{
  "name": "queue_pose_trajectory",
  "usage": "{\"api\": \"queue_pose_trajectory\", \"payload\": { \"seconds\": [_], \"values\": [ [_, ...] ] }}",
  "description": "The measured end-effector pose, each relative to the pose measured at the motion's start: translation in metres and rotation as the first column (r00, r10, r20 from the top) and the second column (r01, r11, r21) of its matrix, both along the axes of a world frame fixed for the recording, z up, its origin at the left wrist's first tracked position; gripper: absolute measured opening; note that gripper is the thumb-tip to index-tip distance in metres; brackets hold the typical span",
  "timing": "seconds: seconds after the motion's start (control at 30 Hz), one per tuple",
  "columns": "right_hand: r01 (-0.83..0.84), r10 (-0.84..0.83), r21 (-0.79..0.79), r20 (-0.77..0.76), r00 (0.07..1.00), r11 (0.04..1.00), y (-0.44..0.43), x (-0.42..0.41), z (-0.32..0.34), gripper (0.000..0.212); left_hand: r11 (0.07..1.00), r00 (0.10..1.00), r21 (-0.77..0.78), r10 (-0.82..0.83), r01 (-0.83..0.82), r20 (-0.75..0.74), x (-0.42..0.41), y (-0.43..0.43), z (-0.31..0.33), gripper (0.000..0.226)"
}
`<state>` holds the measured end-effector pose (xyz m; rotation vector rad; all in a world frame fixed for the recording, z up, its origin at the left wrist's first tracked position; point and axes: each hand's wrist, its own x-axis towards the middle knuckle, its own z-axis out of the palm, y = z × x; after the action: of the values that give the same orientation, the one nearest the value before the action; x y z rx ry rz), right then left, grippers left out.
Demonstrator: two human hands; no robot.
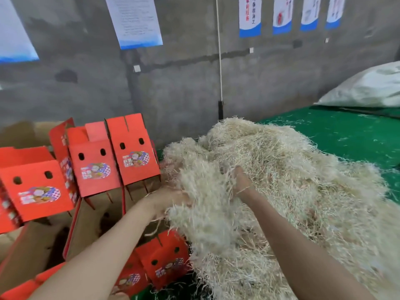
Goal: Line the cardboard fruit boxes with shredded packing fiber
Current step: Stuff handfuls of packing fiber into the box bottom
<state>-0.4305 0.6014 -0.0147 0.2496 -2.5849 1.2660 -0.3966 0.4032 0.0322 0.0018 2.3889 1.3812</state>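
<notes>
Left hand, right hand: fingers buried in packing fiber; notice text unreadable; sack cut by right edge

Green tbl; fiber pile & white sack on it.

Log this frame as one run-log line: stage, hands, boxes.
stage: gathering fiber | left hand: sunk in shredded fiber pile, grip hidden | right hand: dug into pile, grip hidden | red boxes: left of pile, interiors unseen

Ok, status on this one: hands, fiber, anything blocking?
Right hand grips shredded fiber; left hand buried in it, fingers hidden. Red boxes stand left of the pile. Nothing blocking.
</notes>
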Motion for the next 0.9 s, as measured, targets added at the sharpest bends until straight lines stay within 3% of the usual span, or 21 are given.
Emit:
{"api": "queue_pose_trajectory", "payload": {
  "seconds": [0.03,0.07,0.13,0.17,0.2,0.23,0.3,0.37,0.43,0.5,0.53,0.57,0.63,0.8,0.9],
  "values": [
    [-0.045,0.045,0.015,-0.004,0.999,0.999,0.001,-0.005,0.007,0.025,0.922,0.984,-0.346,-0.177,0.173,0.021,-0.003,0.005,-0.006,0.045],
    [-0.083,0.083,0.067,-0.004,0.997,0.994,0.001,-0.008,0.014,0.025,0.724,0.945,-0.625,-0.318,0.292,0.073,-0.007,0.012,-0.011,0.045],
    [-0.173,0.177,0.116,-0.031,0.984,0.978,-0.003,-0.002,0.022,0.031,0.424,0.889,-0.840,-0.435,0.339,0.139,-0.012,0.026,-0.018,0.044],
    [-0.192,0.199,0.119,-0.047,0.979,0.974,-0.001,0.000,0.022,0.033,0.411,0.894,-0.870,-0.443,0.273,0.071,-0.016,0.033,-0.019,0.039],
    [-0.186,0.192,0.107,-0.048,0.980,0.977,0.002,0.000,0.020,0.034,0.486,0.916,-0.861,-0.397,0.153,-0.061,-0.021,0.035,-0.018,0.032],
    [-0.171,0.176,0.083,-0.049,0.983,0.982,0.008,0.000,0.017,0.032,0.597,0.930,-0.802,-0.296,0.004,-0.216,-0.026,0.033,-0.015,0.028],
    [-0.116,0.117,0.096,-0.004,0.993,0.989,0.022,-0.004,0.007,0.016,0.787,0.856,-0.530,-0.004,-0.317,-0.518,-0.038,0.025,-0.008,0.028],
    [-0.028,0.016,0.211,0.059,0.998,0.977,0.034,-0.008,-0.008,0.009,0.865,0.681,-0.018,0.381,-0.501,-0.626,-0.046,0.018,0.003,0.028],
    [0.056,-0.095,0.359,0.091,0.991,0.931,0.039,-0.011,-0.030,0.019,0.755,0.585,0.398,0.656,-0.521,-0.477,-0.046,0.021,0.013,0.043],
    [0.115,-0.184,0.451,0.111,0.977,0.885,0.045,-0.012,-0.052,0.021,0.579,0.548,0.630,0.790,-0.517,-0.275,-0.045,0.029,0.020,0.036],
    [0.129,-0.216,0.478,0.132,0.967,0.869,0.049,-0.012,-0.063,0.021,0.496,0.569,0.711,0.806,-0.498,-0.164,-0.045,0.031,0.027,0.014],
    [0.136,-0.249,0.508,0.161,0.955,0.851,0.056,-0.010,-0.074,0.020,0.417,0.605,0.763,0.795,-0.494,-0.043,-0.046,0.031,0.033,0.015],
    [0.134,-0.305,0.558,0.224,0.926,0.819,0.072,-0.005,-0.090,0.022,0.451,0.702,0.759,0.713,-0.470,0.010,-0.042,0.025,0.043,0.033],
    [0.087,-0.365,0.632,0.325,0.872,0.770,0.096,0.006,-0.112,0.015,0.528,0.839,0.803,0.540,-0.277,-0.067,-0.030,0.020,0.067,0.026],
    [-0.011,-0.265,0.569,0.401,0.877,0.822,0.092,0.004,-0.087,0.021,0.456,0.917,0.885,0.385,-0.088,-0.107,-0.017,0.015,0.079,0.054]
  ]
}}
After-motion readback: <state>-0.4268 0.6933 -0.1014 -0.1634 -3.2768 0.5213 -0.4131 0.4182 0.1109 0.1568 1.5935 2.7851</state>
